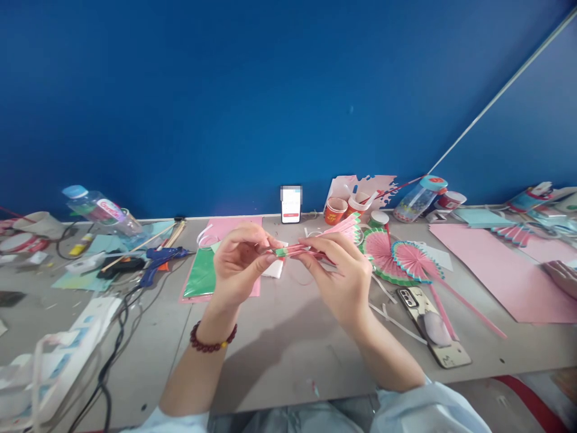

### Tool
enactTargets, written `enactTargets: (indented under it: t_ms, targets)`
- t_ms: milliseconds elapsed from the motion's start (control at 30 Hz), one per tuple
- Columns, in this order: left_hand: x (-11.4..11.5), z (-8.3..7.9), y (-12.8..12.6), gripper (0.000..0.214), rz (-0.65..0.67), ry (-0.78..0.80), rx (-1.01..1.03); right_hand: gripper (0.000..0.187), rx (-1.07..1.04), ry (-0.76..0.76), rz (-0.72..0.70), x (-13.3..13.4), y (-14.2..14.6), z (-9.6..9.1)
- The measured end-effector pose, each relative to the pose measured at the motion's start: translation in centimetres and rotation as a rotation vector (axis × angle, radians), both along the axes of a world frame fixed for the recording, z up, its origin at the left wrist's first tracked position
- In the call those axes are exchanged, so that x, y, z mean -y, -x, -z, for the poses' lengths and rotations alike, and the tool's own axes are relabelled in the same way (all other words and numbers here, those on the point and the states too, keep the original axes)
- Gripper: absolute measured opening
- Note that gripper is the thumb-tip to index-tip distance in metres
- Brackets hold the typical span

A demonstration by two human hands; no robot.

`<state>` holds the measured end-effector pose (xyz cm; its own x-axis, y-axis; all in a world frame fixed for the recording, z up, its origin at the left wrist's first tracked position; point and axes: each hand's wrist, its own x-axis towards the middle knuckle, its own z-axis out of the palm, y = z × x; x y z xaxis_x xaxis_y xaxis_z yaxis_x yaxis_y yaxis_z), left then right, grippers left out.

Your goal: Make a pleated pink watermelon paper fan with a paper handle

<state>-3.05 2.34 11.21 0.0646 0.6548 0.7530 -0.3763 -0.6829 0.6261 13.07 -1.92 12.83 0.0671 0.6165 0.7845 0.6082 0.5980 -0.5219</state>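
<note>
A narrow folded strip of pink and green paper point(283, 251) is held level above the table, between my two hands. My left hand point(241, 264) pinches its left end with thumb and fingers. Its right part lies in the closed fingers of my right hand point(342, 267), which partly hide it. Behind my right hand stands a pleated pink and green paper piece point(345, 227). To the right lie round pleated paper fans, one pink with a green edge point(378, 249) and one pink with a blue edge point(412, 261).
On the left are a blue glue gun point(162, 258), a plastic bottle point(101, 210) and a white power strip point(67, 361). A lit phone point(291, 204) leans on the wall. Red paper cups point(336, 210), pink sheets point(496, 270) and another phone point(451, 352) sit rightward. Another person's hand point(561, 276) rests far right.
</note>
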Motion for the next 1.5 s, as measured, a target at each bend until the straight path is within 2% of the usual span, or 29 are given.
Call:
enactTargets:
  t_ms: [167,367,533,767,900,1067,1267,1500]
  targets:
    - [0.0,0.0,0.0,0.039,0.013,-0.030,-0.051,0.008,0.010,-0.031,0.017,-0.1,-0.1,0.0]
    - [-0.2,0.2,-0.3,0.064,-0.036,-0.070,-0.267,0.007,0.061,-0.064,0.024,-0.2,0.0,0.4]
    - [0.1,0.2,-0.5,0.036,-0.126,-0.058,-0.383,0.007,0.112,-0.080,0.008,-0.3,0.0,0.3]
    - [-0.1,0.2,-0.4,0.023,-0.221,-0.111,-0.311,0.014,0.069,-0.001,-0.105,-0.2,0.0,0.2]
    - [-0.2,0.6,-0.4,0.020,-0.246,-0.065,-0.249,0.016,0.011,0.042,-0.142,-0.2,0.1,0.2]
    - [0.0,1.1,-0.4,0.014,-0.230,0.077,-0.194,0.007,0.053,-0.037,-0.080,-0.2,0.2,0.4]
    - [0.1,1.1,-0.9,0.011,-0.197,0.158,-0.127,0.004,0.088,-0.098,0.097,-0.2,0.2,0.5]
    - [0.1,1.0,-1.1,0.013,-0.159,0.220,-0.077,0.003,0.071,-0.116,0.115,-0.4,0.2,0.5]
